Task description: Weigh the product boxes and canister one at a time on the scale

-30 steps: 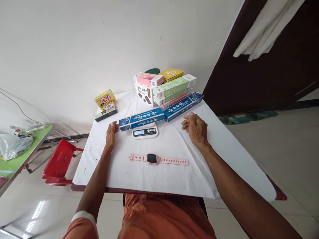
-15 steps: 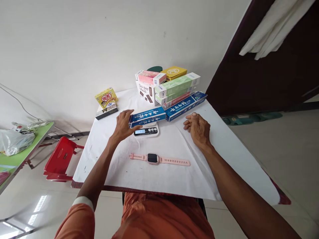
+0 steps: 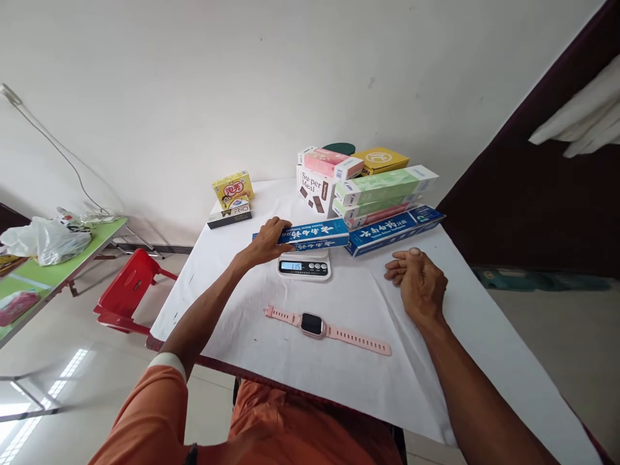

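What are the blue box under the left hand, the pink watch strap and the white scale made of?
The blue box seems to be printed cardboard, perhaps slightly glossy: crisp folded edges. The pink watch strap looks like matte silicone or soft rubber, an evenly coloured band with holes. The white scale looks like smooth, hard plastic with rounded corners.

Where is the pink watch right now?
In the head view, the pink smartwatch lies stretched out on the white tablecloth, nearer the person than the digital scale and to the left of the right hand.
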The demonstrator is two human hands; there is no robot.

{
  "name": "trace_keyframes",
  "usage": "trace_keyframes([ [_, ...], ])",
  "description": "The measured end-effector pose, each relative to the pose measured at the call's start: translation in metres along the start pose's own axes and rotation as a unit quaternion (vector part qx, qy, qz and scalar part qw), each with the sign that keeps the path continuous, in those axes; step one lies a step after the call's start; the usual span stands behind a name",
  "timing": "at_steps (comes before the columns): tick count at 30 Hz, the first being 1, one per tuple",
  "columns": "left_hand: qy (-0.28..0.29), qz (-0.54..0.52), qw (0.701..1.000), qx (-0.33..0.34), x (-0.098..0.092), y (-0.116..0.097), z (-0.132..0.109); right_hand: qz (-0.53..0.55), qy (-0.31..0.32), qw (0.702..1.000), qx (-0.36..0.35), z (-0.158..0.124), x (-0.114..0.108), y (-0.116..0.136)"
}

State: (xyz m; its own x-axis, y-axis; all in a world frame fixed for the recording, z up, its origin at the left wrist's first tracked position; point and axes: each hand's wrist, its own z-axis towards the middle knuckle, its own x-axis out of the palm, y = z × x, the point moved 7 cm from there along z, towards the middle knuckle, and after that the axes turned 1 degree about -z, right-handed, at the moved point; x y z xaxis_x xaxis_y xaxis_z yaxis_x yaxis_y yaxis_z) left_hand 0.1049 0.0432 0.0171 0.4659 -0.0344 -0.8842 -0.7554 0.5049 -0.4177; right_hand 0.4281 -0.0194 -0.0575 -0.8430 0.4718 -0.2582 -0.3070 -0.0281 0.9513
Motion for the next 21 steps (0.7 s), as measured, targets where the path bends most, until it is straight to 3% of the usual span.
trace_keyframes([
  [4,-0.064,0.032,0.997,-0.009,-0.047,0.032,-0.012,0.0,0.001,1.0,0.0,0.0,0.0,0.001],
  [7,-0.082,0.105,0.988,-0.082,-0.087,0.078,-0.015,-0.004,-0.002,1.0,-0.005,0.0,0.001,0.002],
  [10,-0.077,0.152,0.969,-0.18,-0.111,0.129,-0.01,-0.003,-0.003,1.0,-0.006,0.0,0.001,0.003],
  [15,-0.091,0.175,0.94,-0.278,-0.118,0.18,0.008,-0.004,-0.004,1.0,-0.012,0.0,0.0,0.004],
  [21,-0.115,0.16,0.927,-0.32,-0.107,0.197,0.02,0.004,-0.003,1.0,-0.021,0.001,-0.001,0.004],
])
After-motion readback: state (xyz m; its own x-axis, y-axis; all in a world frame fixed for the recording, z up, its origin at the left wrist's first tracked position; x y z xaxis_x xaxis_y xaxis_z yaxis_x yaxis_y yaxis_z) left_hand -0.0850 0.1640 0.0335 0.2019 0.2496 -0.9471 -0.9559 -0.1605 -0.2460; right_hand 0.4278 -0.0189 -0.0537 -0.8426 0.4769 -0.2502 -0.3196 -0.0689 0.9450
